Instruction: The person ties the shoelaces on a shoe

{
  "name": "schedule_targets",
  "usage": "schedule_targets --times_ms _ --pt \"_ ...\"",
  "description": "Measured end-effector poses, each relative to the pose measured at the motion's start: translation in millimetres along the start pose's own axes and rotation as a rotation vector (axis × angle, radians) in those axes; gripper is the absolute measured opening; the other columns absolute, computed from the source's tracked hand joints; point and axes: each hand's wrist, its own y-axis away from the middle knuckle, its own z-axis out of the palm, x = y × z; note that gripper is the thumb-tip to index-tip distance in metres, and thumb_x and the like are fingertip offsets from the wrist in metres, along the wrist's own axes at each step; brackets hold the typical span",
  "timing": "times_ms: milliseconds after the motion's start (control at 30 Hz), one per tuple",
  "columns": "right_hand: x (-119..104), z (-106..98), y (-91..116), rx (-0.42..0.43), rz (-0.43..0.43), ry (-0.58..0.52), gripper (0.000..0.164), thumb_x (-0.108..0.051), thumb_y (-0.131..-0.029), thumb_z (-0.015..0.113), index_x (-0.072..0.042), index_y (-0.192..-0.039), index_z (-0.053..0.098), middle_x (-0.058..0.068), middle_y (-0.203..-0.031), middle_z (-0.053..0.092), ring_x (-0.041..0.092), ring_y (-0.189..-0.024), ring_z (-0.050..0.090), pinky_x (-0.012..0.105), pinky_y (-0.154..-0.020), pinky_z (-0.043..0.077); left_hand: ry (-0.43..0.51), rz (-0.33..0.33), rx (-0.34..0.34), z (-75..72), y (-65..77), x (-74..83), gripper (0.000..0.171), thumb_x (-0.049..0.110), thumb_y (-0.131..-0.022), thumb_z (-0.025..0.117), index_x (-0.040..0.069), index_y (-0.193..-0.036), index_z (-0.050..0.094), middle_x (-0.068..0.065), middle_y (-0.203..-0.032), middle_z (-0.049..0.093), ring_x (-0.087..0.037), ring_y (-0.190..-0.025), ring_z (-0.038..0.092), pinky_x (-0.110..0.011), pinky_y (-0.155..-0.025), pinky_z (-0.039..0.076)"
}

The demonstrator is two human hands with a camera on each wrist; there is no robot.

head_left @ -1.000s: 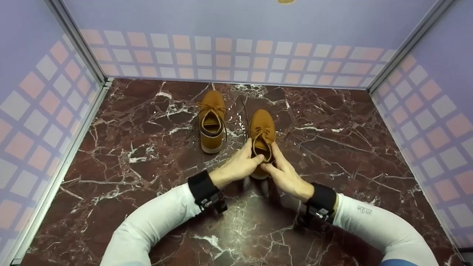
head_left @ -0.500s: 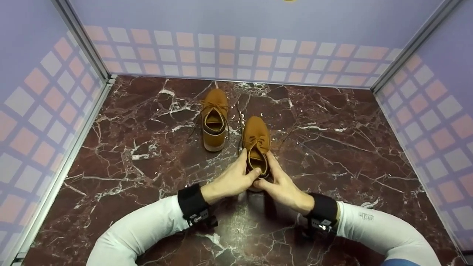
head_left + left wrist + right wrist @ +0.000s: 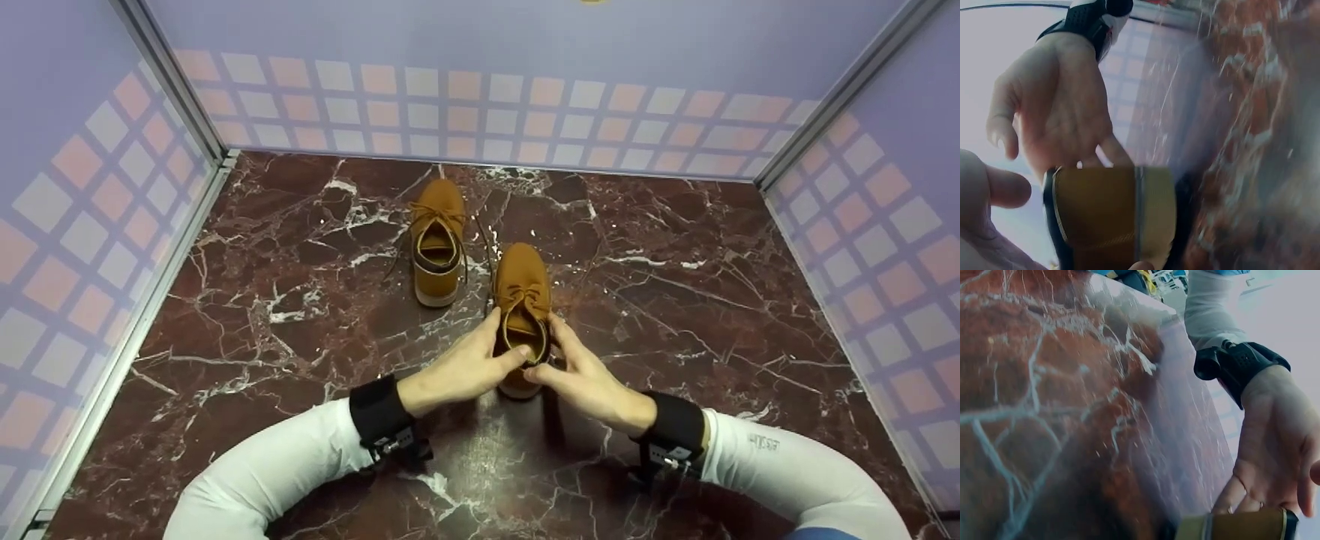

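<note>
While the left hand [image 3: 465,367] and right hand [image 3: 592,386] flank a tan-brown, lace-up ankle shoe [image 3: 524,319], their shared grip clasps its sides near the heel, thumbs at the back of the opening. Its toe points away from the person, over a glossy dark-red tabletop [image 3: 300,337] with white marble veining; whether its sole touches down, I cannot tell. Farther off and to the left, a matching tan-brown shoe [image 3: 436,281] stands upright. Lilac walls with pink and white squares [image 3: 487,37] rise beyond.
</note>
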Motion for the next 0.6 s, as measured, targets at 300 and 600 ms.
schedule_targets --times_ms 300,600 --pt "3.5 -34.7 -31.3 0.079 0.045 0.005 0.086 -0.020 -0.105 0.067 0.003 -0.175 0.023 0.033 -0.163 0.054 0.042 -0.134 0.070 0.051 -0.115 0.062 -0.122 -0.054 0.147 -35.7 -15.4 3.5 0.089 0.048 -0.113 0.062 0.002 -0.177 0.023 -0.028 -0.174 0.047 -0.042 -0.158 0.053 -0.057 -0.136 0.042" --pt "34.6 -64.3 -68.5 0.188 0.112 -0.079 0.042 -0.021 -0.116 0.056 0.008 -0.143 0.068 0.031 -0.140 0.075 0.012 -0.084 0.079 0.026 -0.070 0.067 -0.083 -0.086 0.145 -42.7 -41.3 -10.4 0.060 0.036 -0.113 0.062 0.006 -0.164 0.053 -0.020 -0.148 0.075 -0.034 -0.128 0.077 -0.050 -0.117 0.060"
